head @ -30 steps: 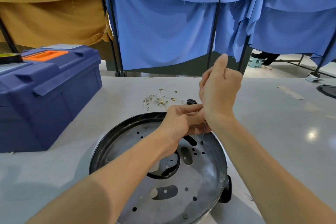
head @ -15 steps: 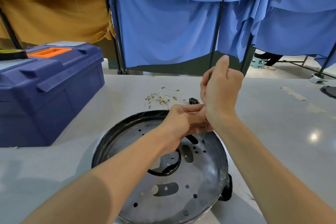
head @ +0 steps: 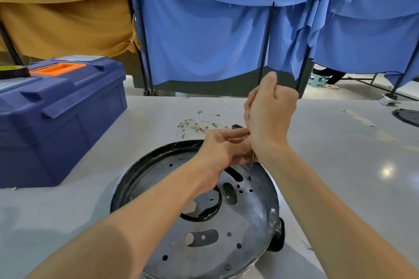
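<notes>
A round dark metal base plate [head: 249,222] with several holes and slots lies bottom-up on the grey table, right in front of me. My right hand [head: 271,118] is curled round the handle of a thin screwdriver [head: 251,164], whose shaft runs straight down to a small screw hole near the plate's far rim. Beside the shaft, my left hand [head: 223,150] hovers over the plate's far edge with its fingers bent toward the shaft; whether they hold it is hidden.
A dark blue toolbox [head: 56,115] with an orange handle stands at the left. Small gold wires and terminals [head: 199,123] lie on the table [head: 340,142] behind the plate. Blue and tan cloth screens hang at the back. Another dark round part [head: 408,116] sits at the far right edge.
Both hands stay on the same screw spot. The right hand has turned a little on the screwdriver handle; the view has shifted slightly.
</notes>
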Available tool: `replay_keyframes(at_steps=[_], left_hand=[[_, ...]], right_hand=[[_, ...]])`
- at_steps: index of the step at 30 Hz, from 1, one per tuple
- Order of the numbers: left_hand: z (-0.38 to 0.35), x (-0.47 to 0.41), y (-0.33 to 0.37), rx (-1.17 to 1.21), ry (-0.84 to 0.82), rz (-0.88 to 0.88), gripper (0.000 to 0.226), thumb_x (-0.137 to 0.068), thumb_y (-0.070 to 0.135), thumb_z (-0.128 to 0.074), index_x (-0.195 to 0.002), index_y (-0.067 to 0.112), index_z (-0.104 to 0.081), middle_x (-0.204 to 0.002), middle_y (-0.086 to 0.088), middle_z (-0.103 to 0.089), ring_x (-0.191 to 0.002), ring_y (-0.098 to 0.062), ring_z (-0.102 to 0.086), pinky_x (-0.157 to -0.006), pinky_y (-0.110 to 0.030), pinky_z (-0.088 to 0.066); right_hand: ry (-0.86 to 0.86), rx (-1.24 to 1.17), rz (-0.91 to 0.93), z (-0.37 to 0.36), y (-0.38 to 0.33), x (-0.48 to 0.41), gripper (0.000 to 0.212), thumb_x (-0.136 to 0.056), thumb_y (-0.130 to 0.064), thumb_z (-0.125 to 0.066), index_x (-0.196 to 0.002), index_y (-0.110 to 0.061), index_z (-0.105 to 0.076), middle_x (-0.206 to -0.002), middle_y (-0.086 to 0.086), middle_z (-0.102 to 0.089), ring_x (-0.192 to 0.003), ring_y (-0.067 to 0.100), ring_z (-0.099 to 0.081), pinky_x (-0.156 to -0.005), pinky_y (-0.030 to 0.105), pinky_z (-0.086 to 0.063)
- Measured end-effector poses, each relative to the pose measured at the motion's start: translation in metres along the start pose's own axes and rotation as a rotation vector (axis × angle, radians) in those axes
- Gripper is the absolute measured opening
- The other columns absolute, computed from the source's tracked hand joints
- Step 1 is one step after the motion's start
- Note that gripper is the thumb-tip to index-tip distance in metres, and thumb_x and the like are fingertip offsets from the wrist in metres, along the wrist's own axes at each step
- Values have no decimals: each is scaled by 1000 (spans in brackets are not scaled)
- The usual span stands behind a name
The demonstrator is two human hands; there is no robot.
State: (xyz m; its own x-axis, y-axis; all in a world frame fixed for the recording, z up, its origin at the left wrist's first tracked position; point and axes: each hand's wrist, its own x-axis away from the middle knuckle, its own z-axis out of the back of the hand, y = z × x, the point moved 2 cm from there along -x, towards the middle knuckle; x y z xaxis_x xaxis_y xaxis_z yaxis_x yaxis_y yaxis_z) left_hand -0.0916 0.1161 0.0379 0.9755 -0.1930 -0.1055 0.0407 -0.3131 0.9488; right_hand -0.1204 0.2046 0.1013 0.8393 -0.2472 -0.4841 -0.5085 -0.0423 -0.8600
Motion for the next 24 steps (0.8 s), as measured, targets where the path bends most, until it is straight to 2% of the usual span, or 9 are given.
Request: replay_keyframes(at_steps=[4, 6, 9, 12, 14, 17, 19, 21, 24], left_hand=[[0, 2, 1, -35, -5, 0, 21, -98, 6, -50, -99, 1, -70, -79, -13, -71, -76, -26, -73, -70, -26, -58], [0, 3, 1, -18, -15, 7, 20, -98, 7, -50, -98, 0, -69, -79, -13, -72, -78, -27, -73, -71, -26, -58], [1, 2, 1, 11, -11, 3, 18, -94, 9, -57, -103, -2, -69, -87, -15, -74, -81, -28, -74, -71, -27, -58], [-1, 0, -2, -16, 2, 6, 15, -90, 2, -62, -103, 3, -70, -83, -8, -75, -72, -21, -73, -66, -23, -57], [0, -1, -1, -37, -1, 9, 15, -92, -1, -58, -101, 1, -70, -81, -9, -75, -72, -22, -73, -67, -24, -57], [3, 2, 1, -52, -22, 27, 21, -99, 7, -49, -98, 4, -70, -81, -12, -72, -81, -27, -73, -73, -28, -58], [1, 3, 0, -55, -47, 39, 24, -100, 9, -48, -97, 6, -71, -82, -12, -73, -81, -28, -73, -74, -28, -58], [-1, 2, -3, -34, -54, 41, 22, -100, 10, -49, -105, 0, -67, -86, -15, -74, -82, -30, -73, -74, -28, -58], [-2, 0, -5, -15, -55, 31, 24, -96, 14, -56, -111, -2, -67, -93, -17, -74, -85, -31, -73, -76, -29, -58]], right_hand=[[-625, -131, -396, 5, -13, -17, 59, -96, -34, -52, -45, -6, -49, -41, 9, -45, -32, 23, -39, -38, 22, -36], [-730, -154, -425, 7, -13, -21, 61, -98, -32, -50, -41, -10, -41, -35, 5, -34, -27, 19, -28, -34, 19, -28], [-395, -147, -290, 0, -2, -19, 58, -100, -19, -41, -43, -6, -36, -33, 1, -27, -26, 15, -20, -34, 16, -18], [6, 57, -75, -5, 2, -7, 56, -100, -19, -35, -52, 8, -44, -34, -2, -35, -32, 15, -31, -38, 21, -27], [-24, 20, -91, -4, 3, -7, 56, -98, -19, -38, -47, 3, -47, -36, 0, -41, -34, 15, -36, -38, 21, -30], [-540, -121, -391, 2, -8, -15, 57, -97, -32, -46, -46, -6, -51, -45, 10, -48, -35, 22, -41, -39, 23, -37], [-725, -157, -461, 9, -13, -20, 58, -97, -34, -46, -45, -8, -46, -41, 9, -42, -32, 22, -36, -38, 23, -35], [-643, -229, -433, 8, -9, -21, 58, -99, -24, -43, -43, -12, -37, -35, 3, -29, -28, 16, -22, -33, 19, -21], [-240, -182, -215, 4, -1, -12, 58, -101, -17, -34, -44, -9, -36, -34, 2, -29, -28, 15, -21, -35, 16, -18]])
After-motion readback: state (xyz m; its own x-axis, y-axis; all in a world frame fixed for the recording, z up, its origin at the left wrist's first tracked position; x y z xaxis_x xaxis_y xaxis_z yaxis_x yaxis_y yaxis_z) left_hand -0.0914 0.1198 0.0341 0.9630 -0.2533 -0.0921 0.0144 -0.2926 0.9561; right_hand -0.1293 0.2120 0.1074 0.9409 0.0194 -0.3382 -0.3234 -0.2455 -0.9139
